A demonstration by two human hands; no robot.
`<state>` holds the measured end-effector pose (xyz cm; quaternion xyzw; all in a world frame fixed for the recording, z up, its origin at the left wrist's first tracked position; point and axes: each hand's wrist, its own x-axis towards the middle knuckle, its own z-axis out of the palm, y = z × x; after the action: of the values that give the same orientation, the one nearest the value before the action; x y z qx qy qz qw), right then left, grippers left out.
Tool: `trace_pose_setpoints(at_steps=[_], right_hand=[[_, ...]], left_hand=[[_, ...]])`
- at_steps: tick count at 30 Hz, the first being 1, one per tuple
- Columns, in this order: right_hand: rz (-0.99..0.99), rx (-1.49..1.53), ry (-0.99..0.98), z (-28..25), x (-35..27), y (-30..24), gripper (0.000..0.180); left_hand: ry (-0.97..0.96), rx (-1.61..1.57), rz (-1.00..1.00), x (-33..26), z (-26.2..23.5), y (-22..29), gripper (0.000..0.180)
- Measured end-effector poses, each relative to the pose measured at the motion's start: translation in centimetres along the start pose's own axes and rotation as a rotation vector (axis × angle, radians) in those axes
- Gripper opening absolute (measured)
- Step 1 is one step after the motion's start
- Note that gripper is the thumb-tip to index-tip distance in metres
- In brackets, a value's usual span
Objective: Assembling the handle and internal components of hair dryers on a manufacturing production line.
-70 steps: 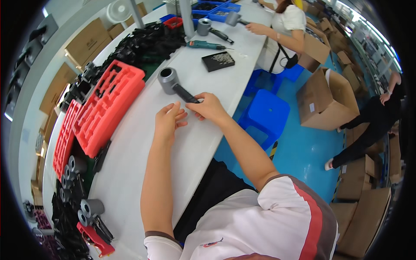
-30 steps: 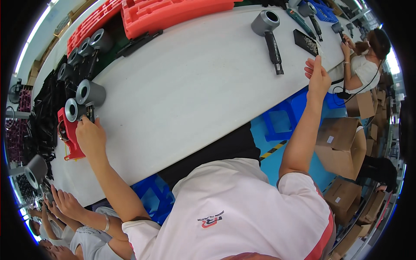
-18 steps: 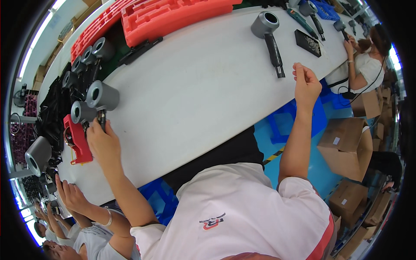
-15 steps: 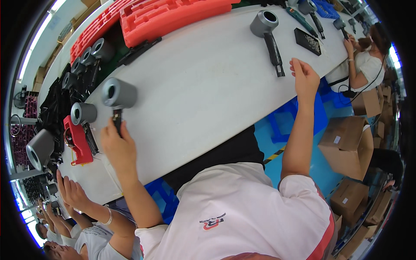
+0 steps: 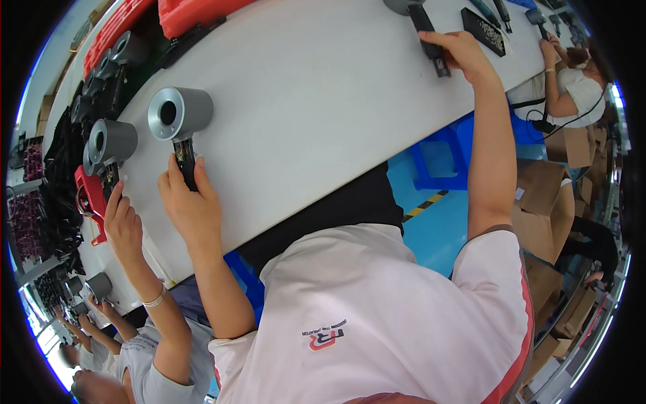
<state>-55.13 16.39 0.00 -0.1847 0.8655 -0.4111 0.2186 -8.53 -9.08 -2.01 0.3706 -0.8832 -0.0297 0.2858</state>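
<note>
My left hand (image 5: 192,202) is closed around the black handle of a grey hair dryer (image 5: 192,111). Its round head tilts up over the table, and circuit parts show in the open handle. Far over on the right, my right hand (image 5: 464,54) has its fingers on the dark handle of a second hair dryer (image 5: 424,40), whose grey head is cut off by the top edge. Beside that one lies a black tray (image 5: 483,31) of small metal parts.
A co-worker's hand (image 5: 123,225) on my left grips another hair dryer (image 5: 114,141) near a red fixture (image 5: 93,198). Red plastic trays (image 5: 195,12) stand at the back. Several grey hair dryers (image 5: 128,48) lie at the far left. A co-worker (image 5: 572,87) sits at right.
My right hand has reached forward and closed on the second hair dryer's handle. The co-worker on the left has reached in and taken hold of a hair dryer. My view has shifted.
</note>
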Motion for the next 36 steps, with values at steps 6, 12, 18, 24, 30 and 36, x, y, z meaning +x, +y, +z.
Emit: trace_pose_setpoints(at_steps=[6,12,18,24,30,36], right_hand=[[0.06,0.239,-0.209,-0.6,-0.9,-0.5,0.049],[0.064,0.455,-0.427,-0.8,-0.2,1.3,0.045],[0.047,0.526,-0.385,-1.1,-0.1,2.4,0.048],[0.04,0.446,-0.304,-1.9,0.8,3.3,0.047],[0.028,0.517,-0.248,-0.5,-0.1,2.5,0.046],[0.091,0.386,-0.182,0.5,-2.2,0.0,0.058]], left_hand=[[0.026,-0.071,-0.036,0.1,-0.6,1.8,0.043],[0.033,-0.046,-0.054,-0.2,-0.7,1.3,0.042],[0.023,-0.067,-0.105,0.1,-0.6,1.4,0.042],[0.015,-0.061,-0.108,0.4,-0.8,1.8,0.041],[-0.007,-0.044,-0.147,0.8,-1.4,1.9,0.044],[-0.079,-0.099,-0.181,1.4,-1.9,2.1,0.049]])
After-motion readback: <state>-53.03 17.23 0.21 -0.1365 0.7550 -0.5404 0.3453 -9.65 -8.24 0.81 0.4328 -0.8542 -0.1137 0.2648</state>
